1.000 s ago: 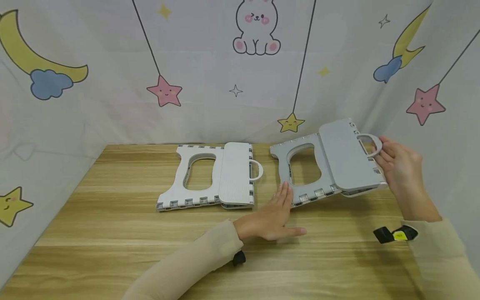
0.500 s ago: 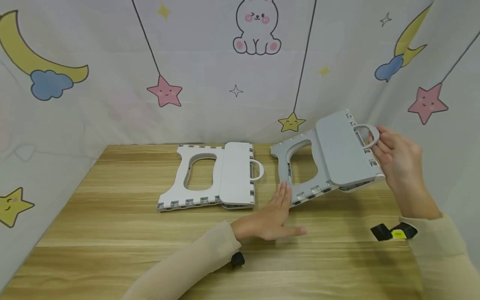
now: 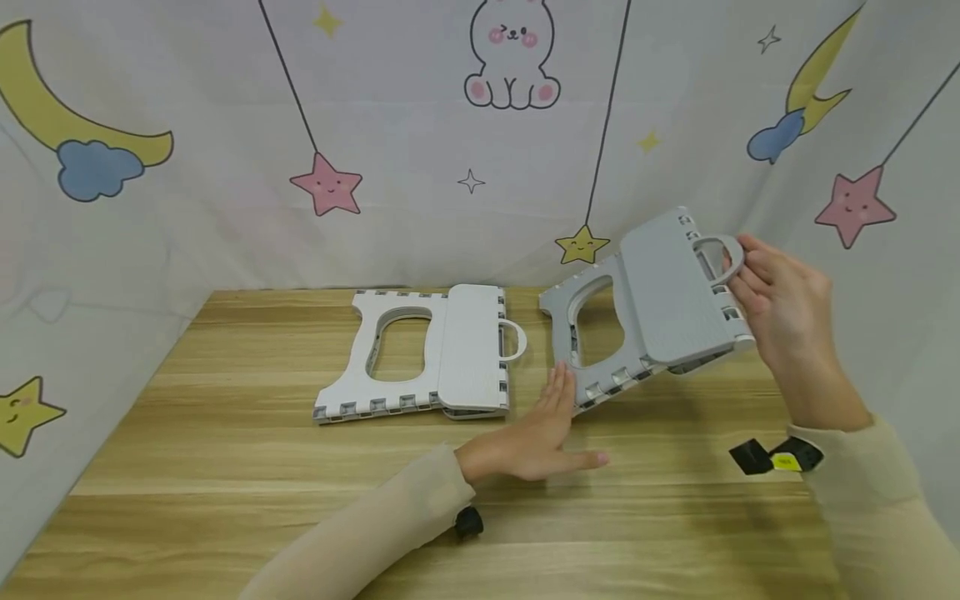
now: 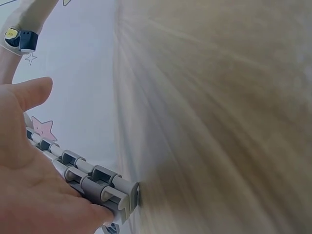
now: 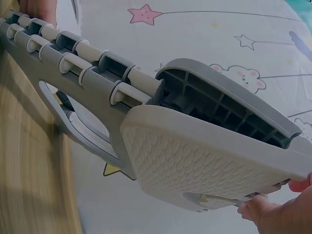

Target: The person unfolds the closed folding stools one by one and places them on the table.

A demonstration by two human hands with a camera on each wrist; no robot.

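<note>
Pale fabric (image 3: 420, 225) behind a wood-grain desk (image 3: 225, 500), printed from left to right with a yellow crescent moon (image 3: 45, 92), a blue cloud (image 3: 97, 171), a pink star (image 3: 326, 183), a winking white animal (image 3: 513, 71) and a smiling yellow star (image 3: 583, 245). Left of centre on the desk, a white folding stool (image 3: 472, 350), folded and lying flat, with a rounded opening through its left part and a looped handle (image 3: 522, 342) pointing right. Nearer the front, a cream sleeve (image 3: 360, 525) with a small black device (image 3: 468, 522) at the cuff, and beyond it the left hand (image 3: 532, 437): reaches past the white stool with fingers straight and clasping nothing, tips touching the near left corner of a gray folding stool (image 3: 667, 283), thumb spread to the right (in the left wrist view, palm right beside the stool's segmented edge, low down by the wood). To the right, that same gray stool, folded too and standing at a slant, left end down at the desk, right end raised clear of it. At the raised end, the right hand (image 3: 787, 308): grasps the stool by its gray handle (image 3: 738, 257), fingers bent (exact contact partly hidden in both views). Below, another cream sleeve (image 3: 862, 467), with a black wrist device (image 3: 750, 457) bearing a yellow label (image 3: 786, 461).
</note>
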